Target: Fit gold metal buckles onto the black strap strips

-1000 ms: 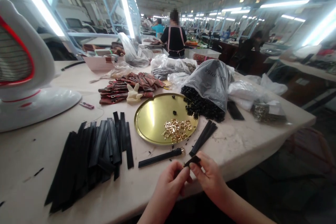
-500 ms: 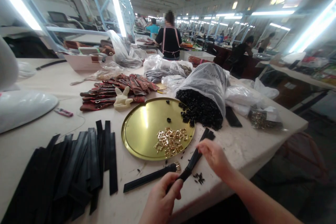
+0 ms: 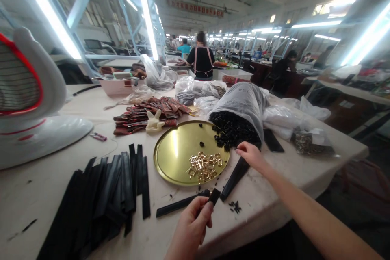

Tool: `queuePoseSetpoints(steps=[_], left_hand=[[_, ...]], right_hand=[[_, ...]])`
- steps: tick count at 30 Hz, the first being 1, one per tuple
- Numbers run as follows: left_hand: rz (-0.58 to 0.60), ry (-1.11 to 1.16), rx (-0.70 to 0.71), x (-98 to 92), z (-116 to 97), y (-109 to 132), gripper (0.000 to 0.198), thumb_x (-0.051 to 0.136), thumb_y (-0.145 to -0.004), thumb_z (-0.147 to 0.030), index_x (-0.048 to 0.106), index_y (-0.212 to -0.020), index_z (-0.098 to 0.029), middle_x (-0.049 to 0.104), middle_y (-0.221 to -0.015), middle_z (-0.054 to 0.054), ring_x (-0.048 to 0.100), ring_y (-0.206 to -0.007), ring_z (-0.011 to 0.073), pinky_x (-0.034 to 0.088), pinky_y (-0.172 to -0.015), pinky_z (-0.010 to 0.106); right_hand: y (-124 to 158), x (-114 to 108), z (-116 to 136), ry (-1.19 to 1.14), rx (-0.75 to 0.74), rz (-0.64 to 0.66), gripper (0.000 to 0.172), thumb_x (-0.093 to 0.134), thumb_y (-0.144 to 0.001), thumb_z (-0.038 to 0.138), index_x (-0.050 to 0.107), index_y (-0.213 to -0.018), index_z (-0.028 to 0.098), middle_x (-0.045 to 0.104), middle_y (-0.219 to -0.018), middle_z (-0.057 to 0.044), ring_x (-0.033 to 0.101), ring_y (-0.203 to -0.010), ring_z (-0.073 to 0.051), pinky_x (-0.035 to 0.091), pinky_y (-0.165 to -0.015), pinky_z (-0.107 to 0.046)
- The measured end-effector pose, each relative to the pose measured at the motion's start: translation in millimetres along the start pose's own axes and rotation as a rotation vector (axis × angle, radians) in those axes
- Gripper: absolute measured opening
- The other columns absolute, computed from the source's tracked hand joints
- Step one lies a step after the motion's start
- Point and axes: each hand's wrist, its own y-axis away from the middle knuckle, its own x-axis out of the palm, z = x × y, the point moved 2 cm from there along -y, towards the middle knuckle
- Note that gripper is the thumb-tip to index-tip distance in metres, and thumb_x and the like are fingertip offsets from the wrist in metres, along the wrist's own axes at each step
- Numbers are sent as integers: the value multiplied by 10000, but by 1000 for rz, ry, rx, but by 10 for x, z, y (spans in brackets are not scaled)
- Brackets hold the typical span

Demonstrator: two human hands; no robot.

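My left hand is closed around a black leather strap, whose end sticks up past the thumb. My right hand is pinched beside the heap of small black loops spilling from a clear plastic bag; what its fingertips hold is too small to make out. Under that hand, several black straps lie on the table. Gold buckles are piled on a round gold tray. A black strap with a buckle lies in front of the tray, partly behind my left hand.
Many black straps are stacked at the left. Beyond them are a white fan, a pink snipper, reddish-brown pieces and a pale glove. Small black bits lie near the front edge. A person stands farther back.
My right hand has let go of the dark straps and moved up to the loop heap. My left hand keeps its hold on a strap. The view has tilted up and turned left.
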Motion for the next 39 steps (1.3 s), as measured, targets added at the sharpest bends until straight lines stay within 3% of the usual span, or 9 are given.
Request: queuePoseSetpoints(steps=[2,5,7,11,16,24,29,35,39], left_hand=[[-7,15,36,12,-83,16,295,535,-714,-446,510,-767,-157,466,-455,-77,262,-288,13,146,-306,147],[-2,36,67,41,-151,27,281,523,-727,-442,494,-774,-167,461,-468,-80,276,-297,27,167,-308,159],[5,11,76,55,-145,44,271,512,-740,-438,493,-777,-171,461,-476,-78,272,-303,35,173,-315,174],[-84,-186,173,35,-89,136,248,511,-763,-412,540,-756,-166,473,-511,-57,374,-411,69,264,-405,193],[-93,-379,228,18,-44,245,228,479,-793,-389,566,-746,-183,517,-551,-41,476,-534,112,347,-542,224],[-128,-498,262,17,-69,287,217,458,-802,-377,588,-778,-206,550,-594,-34,485,-562,126,346,-561,231],[-189,-500,290,57,-112,271,207,461,-800,-365,590,-798,-202,596,-644,-19,510,-589,133,359,-578,229],[-213,-508,307,56,-95,236,198,468,-807,-363,587,-803,-205,603,-670,-10,530,-619,145,375,-606,235],[-161,-526,305,59,-68,206,187,473,-808,-354,595,-802,-213,615,-686,-9,543,-631,147,379,-610,231]], right_hand=[[166,112,10,-109,77,123,262,549,-794,396,582,-810,136,600,-727,-2,561,-632,-112,486,-619,-276],[540,371,67,-497,276,334,256,594,-757,407,573,-810,158,619,-753,-8,536,-587,-70,459,-591,-224],[767,516,115,-689,383,400,235,630,-735,378,582,-817,162,619,-744,1,522,-571,-47,433,-569,-188],[992,617,164,-638,426,366,255,647,-718,350,611,-886,162,647,-751,-13,544,-567,-53,425,-551,-185],[1075,626,181,-594,425,459,322,668,-696,342,621,-955,156,669,-868,-53,615,-727,-120,471,-726,-277],[1131,682,75,-878,618,328,226,715,-659,299,647,-827,165,665,-761,-2,607,-653,-78,477,-658,-211],[1143,736,77,-828,553,212,324,739,-628,294,644,-904,153,666,-768,-6,563,-600,-57,454,-633,-196],[1121,795,-13,-727,498,118,307,757,-593,325,529,-718,163,590,-640,35,530,-561,-79,428,-622,-239],[1082,792,-47,-643,394,128,307,731,-624,355,493,-690,174,525,-580,52,484,-544,-81,395,-595,-237]])
